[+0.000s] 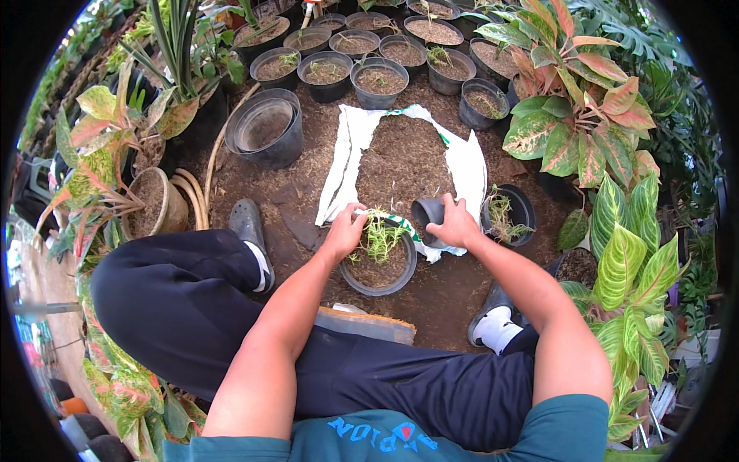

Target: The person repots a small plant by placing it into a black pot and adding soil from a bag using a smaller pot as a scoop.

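My left hand is at the upper left rim of a black plastic pot of soil, its fingers by the leafy green cuttings there. Whether the fingers grip a stem is too small to tell. In my right hand is a small dark plastic pot, tilted on its side over the near right part of an open white sack. Brown potting mix fills the sack. To the right of that hand stands a black pot with loose green cuttings in it.
Several soil-filled pots with small plants stand in rows at the back. Nested empty pots and a hose lie to the left. Leafy potted plants crowd both sides. My shoes flank the work area.
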`<state>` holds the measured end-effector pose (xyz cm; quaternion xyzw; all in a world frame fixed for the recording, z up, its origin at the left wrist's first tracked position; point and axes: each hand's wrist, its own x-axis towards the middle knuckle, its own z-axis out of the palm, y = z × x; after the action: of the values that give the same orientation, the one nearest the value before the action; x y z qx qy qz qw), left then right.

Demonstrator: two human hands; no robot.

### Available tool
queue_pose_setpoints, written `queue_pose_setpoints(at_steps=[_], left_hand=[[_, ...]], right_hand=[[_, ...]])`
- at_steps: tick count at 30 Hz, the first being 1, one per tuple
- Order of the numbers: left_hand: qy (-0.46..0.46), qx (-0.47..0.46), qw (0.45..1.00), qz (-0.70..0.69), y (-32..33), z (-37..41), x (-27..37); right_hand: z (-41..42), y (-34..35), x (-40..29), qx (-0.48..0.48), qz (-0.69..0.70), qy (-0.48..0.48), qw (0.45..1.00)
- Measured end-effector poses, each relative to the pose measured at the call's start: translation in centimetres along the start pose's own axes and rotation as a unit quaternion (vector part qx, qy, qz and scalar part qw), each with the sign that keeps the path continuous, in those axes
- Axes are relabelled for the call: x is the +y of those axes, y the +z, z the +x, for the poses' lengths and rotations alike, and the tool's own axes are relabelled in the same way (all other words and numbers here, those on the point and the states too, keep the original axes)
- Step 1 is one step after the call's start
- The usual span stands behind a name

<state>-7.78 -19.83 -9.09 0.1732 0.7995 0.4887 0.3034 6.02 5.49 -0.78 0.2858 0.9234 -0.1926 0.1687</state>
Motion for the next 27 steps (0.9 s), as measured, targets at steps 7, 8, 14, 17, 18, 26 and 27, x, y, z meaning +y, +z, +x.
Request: queue_pose_setpoints(at_steps=[7, 8, 14, 17, 18, 26, 27], left_hand=[[0.018, 0.011, 0.999, -0.046, 0.4, 0.6, -1.7], [0.024, 0.017, 0.999, -0.038, 0.5, 0.4, -1.7], [0.051, 0.038, 0.998, 0.005, 0.5, 0.0, -0.6], [0.034, 0.042, 0.998, -0.033, 0.3, -0.1, -0.5], [0.036, 0.046, 0.998, -0.039, 0.3, 0.3, -1.1], [-0.011, 0.015, 0.999, -0.048, 0.0, 0.3, -1.2], [-0.006, 0.006, 0.999, -0.040, 0.1, 0.4, -1.2]], right_hand=[[0.4, 1.4, -2.8, -0.007, 0.104, -0.016, 0.994], [1.1, 1.6, -2.9, 0.001, 0.119, -0.011, 0.993], [5.7, 0.4, -2.7, 0.075, 0.223, 0.011, 0.972], [6.4, -0.3, -4.1, 0.160, 0.197, -0.010, 0.967], [6.8, -0.1, -4.4, 0.188, 0.186, -0.030, 0.964], [6.4, 1.8, -7.5, 0.108, 0.151, -0.139, 0.973], [6.7, 1.7, -7.3, 0.098, 0.142, -0.157, 0.972]])
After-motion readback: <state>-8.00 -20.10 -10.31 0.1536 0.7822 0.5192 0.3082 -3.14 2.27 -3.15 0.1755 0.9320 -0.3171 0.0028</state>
